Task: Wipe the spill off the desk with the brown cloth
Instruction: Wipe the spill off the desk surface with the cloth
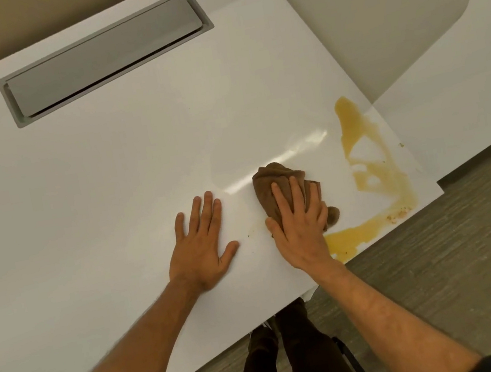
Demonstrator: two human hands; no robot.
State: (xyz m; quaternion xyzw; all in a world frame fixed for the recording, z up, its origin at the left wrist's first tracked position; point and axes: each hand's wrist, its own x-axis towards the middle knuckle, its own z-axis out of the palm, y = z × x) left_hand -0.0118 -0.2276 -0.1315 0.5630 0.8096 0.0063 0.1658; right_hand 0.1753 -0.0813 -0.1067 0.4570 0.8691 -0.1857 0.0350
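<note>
A crumpled brown cloth [276, 182] lies on the white desk [107, 175] near its front edge. My right hand [300, 225] presses down on the cloth with straight, spread fingers. A yellow-orange spill [373, 165] runs along the desk's right corner, from a blob at the top down to a streak by the front edge just right of my wrist. My left hand [203, 245] rests flat on the bare desk to the left of the cloth, fingers straight.
A grey recessed cable flap [104, 57] is set into the desk at the back left. A second white desk surface [447, 89] adjoins at the right. Grey wood-look floor [443, 267] lies beyond the front edge, with my legs [296, 354] below.
</note>
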